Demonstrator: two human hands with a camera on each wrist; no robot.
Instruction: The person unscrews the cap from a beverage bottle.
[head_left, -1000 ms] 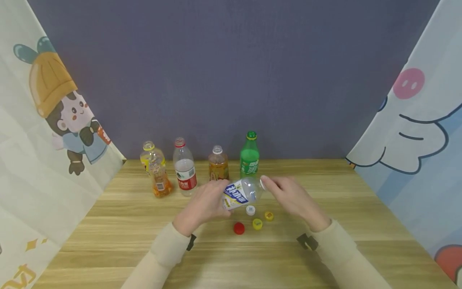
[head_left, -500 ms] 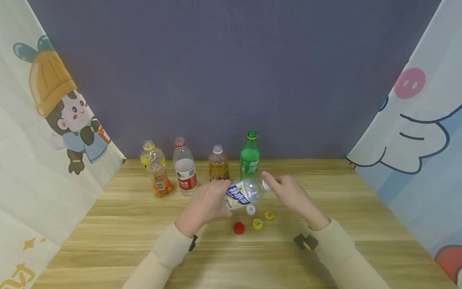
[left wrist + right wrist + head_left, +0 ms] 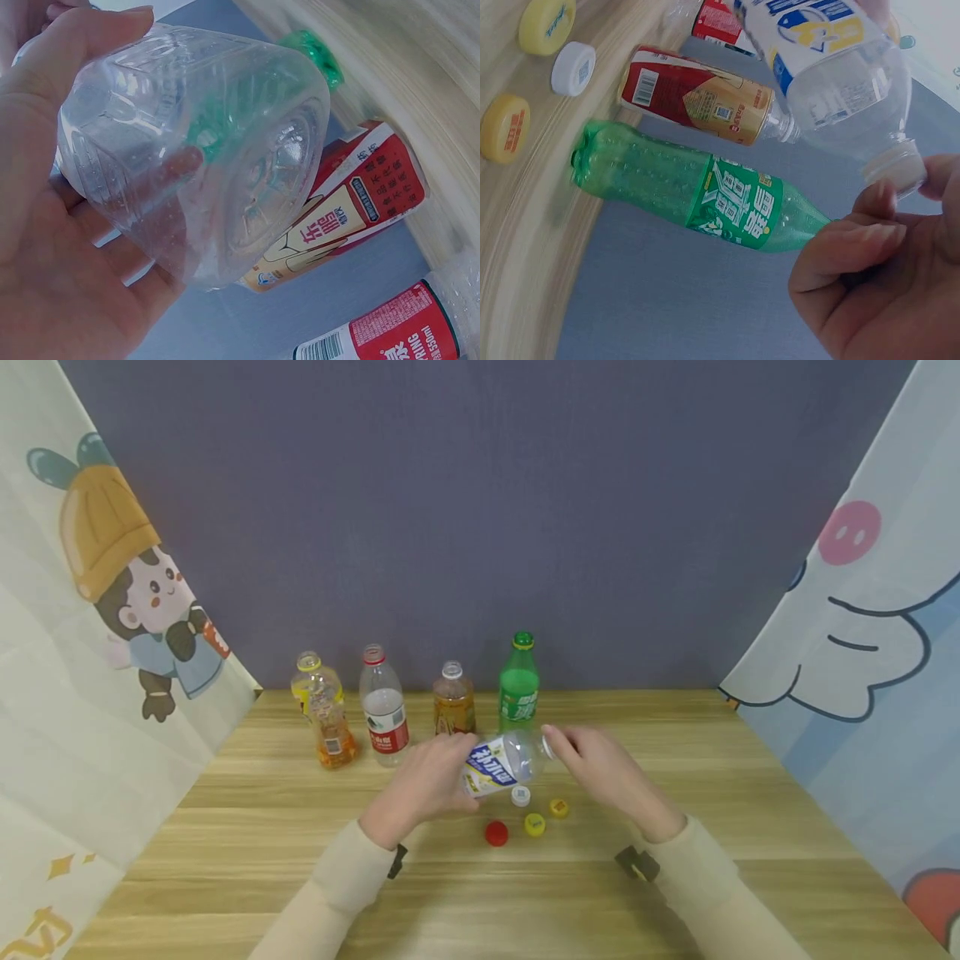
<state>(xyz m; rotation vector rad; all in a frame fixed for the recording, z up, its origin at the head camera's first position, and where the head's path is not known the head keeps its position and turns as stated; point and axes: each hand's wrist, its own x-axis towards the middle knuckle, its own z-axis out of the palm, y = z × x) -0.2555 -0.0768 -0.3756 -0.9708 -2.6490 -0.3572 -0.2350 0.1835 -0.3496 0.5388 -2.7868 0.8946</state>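
Observation:
My left hand grips the body of a clear plastic bottle with a blue, white and yellow label. The bottle is held tilted above the table, its neck toward the right. In the left wrist view its clear base faces the camera, and it looks empty. My right hand pinches the white cap at the bottle's mouth between thumb and fingers. Below the bottle lie a white cap, a red cap, a yellow cap and an orange-yellow cap.
Uncapped bottles stand in a row behind my hands: one with amber liquid, one with a red label, a brown-labelled one and a green one. A dark grey panel rises behind the wooden table.
The bottle and both hands shifted slightly right, then back left. My right thumb moved at the cap, lifting and then lowering again. The standing bottles and loose caps stayed put.

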